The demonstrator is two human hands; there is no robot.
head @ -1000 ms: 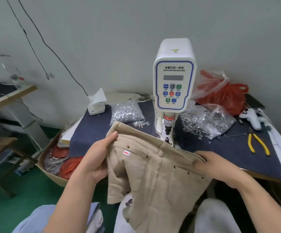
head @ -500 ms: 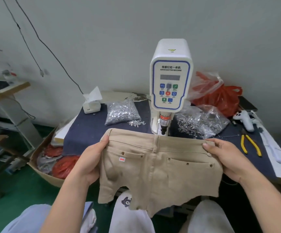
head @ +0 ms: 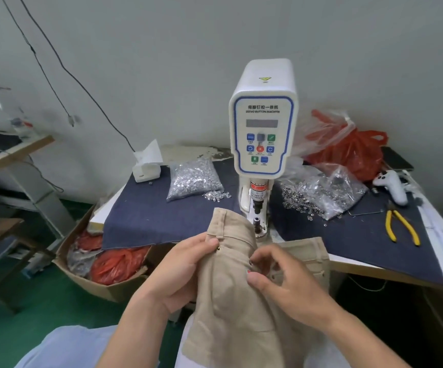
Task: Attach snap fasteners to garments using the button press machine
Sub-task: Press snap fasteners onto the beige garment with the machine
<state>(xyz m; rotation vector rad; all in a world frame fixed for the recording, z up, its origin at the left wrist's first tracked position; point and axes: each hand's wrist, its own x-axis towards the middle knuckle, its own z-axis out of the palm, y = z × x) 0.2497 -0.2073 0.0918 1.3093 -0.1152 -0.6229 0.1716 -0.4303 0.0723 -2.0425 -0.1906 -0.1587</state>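
Khaki shorts (head: 231, 296) are held in front of the button press machine (head: 264, 134), bunched and folded lengthwise, the waistband end lifted to just beside the machine's lower die. The left hand (head: 180, 272) grips the left edge of the fabric, thumb laid on top near a small brass rivet, fingers curled beneath. The right hand (head: 281, 282) pinches the cloth from the right, thumb and curled fingers closed on a fold beside a small red label. The lower part of the garment hangs down over the person's lap.

The machine stands upright on a table covered with dark blue cloth (head: 146, 221). A clear bag of silver snap parts (head: 193, 179) lies left of the machine, a few pieces spilled beside it. An opened bag of ring-shaped snap parts (head: 321, 192) lies to the right. Yellow-handled pliers (head: 400, 227) rest near the right table edge, with a white controller (head: 391, 185) behind them. A red plastic bag (head: 355, 152) sits against the wall. A cardboard box (head: 103, 272) with red bags stands on the green floor to the left.
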